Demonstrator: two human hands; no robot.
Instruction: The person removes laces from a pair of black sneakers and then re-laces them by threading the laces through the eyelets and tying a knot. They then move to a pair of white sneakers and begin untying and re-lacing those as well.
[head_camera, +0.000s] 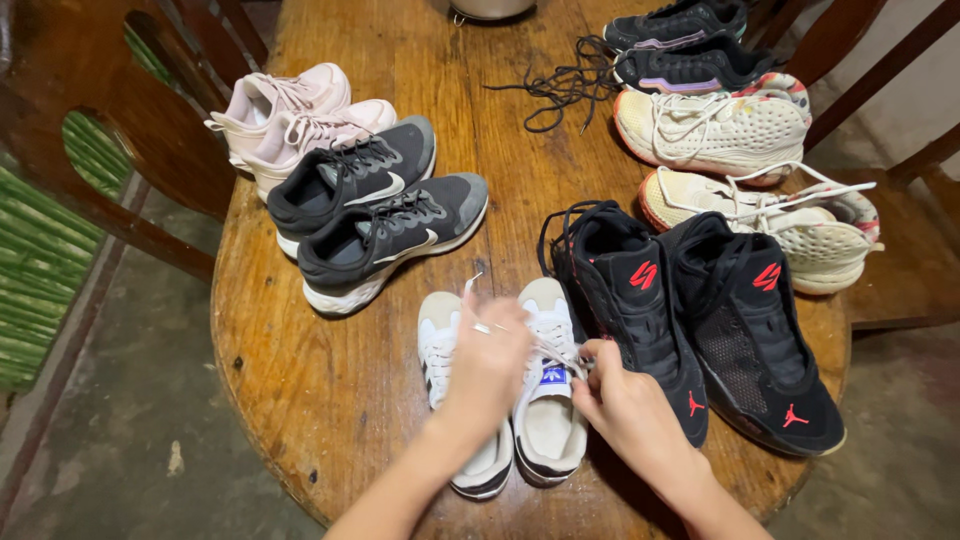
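A pair of white sneakers (548, 425) with dark stripes stands at the near edge of a round wooden table (330, 390). My left hand (487, 365) hovers over the pair, blurred, pinching a white lace (472, 284) that rises from it. My right hand (625, 405) grips another stretch of white lace at the tongue of the right-hand sneaker. Both hands are closed on the laces.
Black high-top shoes with red marks (700, 320) touch my right hand's side. Grey-black runners (375, 225) and pink sneakers (290, 115) lie left. Cream shoes (740, 135), black sneakers (680, 45) and a loose black lace (560, 85) lie at the back. Wooden chairs (110, 150) flank the table.
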